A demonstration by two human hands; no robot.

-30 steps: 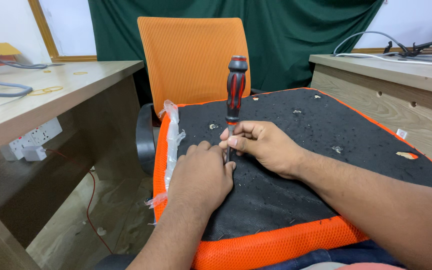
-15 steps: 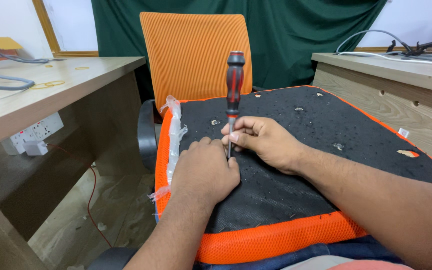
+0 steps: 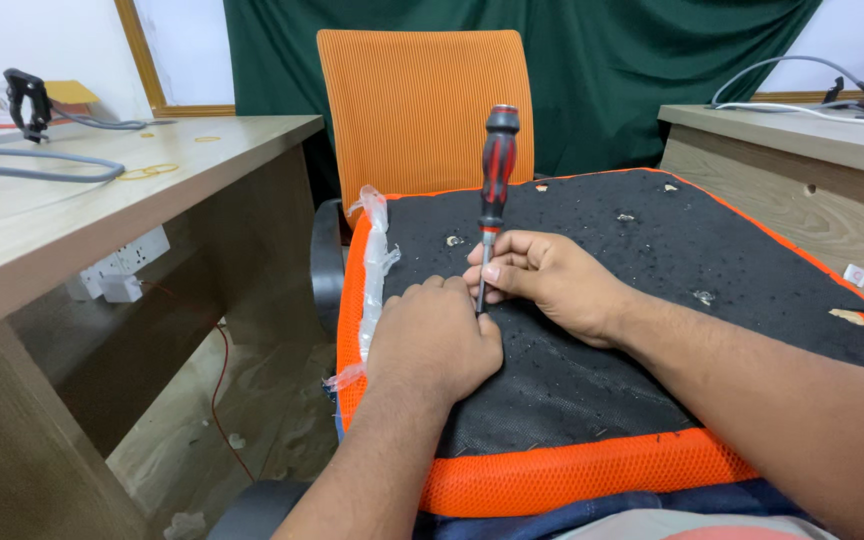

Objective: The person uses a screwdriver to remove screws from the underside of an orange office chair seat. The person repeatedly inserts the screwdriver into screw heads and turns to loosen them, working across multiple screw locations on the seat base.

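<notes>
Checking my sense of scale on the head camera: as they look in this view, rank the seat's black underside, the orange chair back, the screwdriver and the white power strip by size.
1. black underside, though it is nearest
2. orange chair back
3. screwdriver
4. white power strip, partly hidden under the desk

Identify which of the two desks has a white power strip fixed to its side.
The left desk: a white power strip hangs under its top edge. The right desk shows only bare wood with small holes on its side.
</notes>
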